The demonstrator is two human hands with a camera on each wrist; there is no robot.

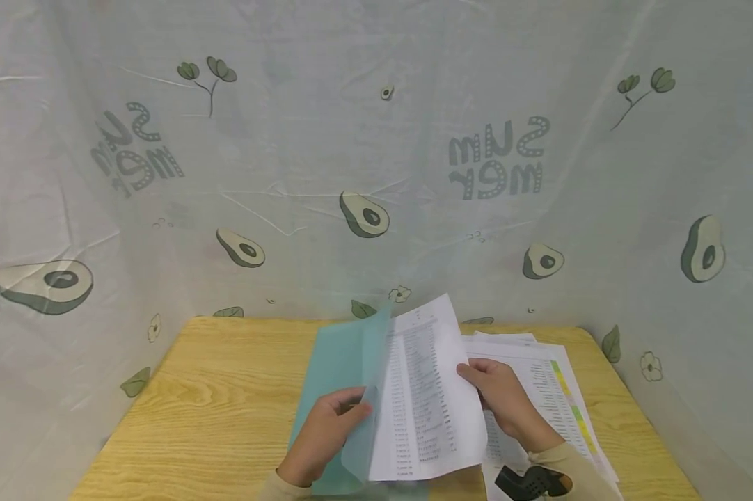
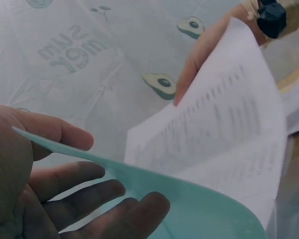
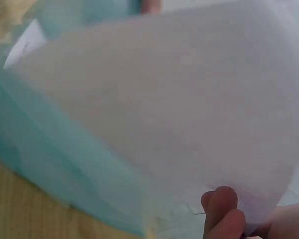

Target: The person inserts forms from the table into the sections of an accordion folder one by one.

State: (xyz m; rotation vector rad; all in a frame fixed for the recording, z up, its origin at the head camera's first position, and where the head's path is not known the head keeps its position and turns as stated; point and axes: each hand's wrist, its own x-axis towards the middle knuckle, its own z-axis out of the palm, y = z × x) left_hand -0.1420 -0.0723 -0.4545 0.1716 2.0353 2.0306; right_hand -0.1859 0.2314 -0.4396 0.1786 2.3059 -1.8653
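Observation:
A translucent teal plastic folder (image 1: 335,362) lies on the table with its front cover lifted. My left hand (image 1: 326,435) holds that cover by its edge, thumb on one side and fingers on the other; in the left wrist view the cover (image 2: 189,199) runs between them. A white printed sheet (image 1: 426,403) stands tilted partly inside the folder. At its right edge, my right hand (image 1: 504,400) pinches the sheet. Seen from the right wrist, the plain back of the sheet (image 3: 164,109) fills most of the view, with curled fingertips (image 3: 222,214) at its lower edge.
Several loose printed papers (image 1: 561,396), some with yellow and green marked strips, lie right of the folder, partly under my right forearm. The wooden table (image 1: 213,390) meets a pale printed curtain (image 1: 289,139) at the back and sides. A dark band (image 1: 533,481) circles my right wrist.

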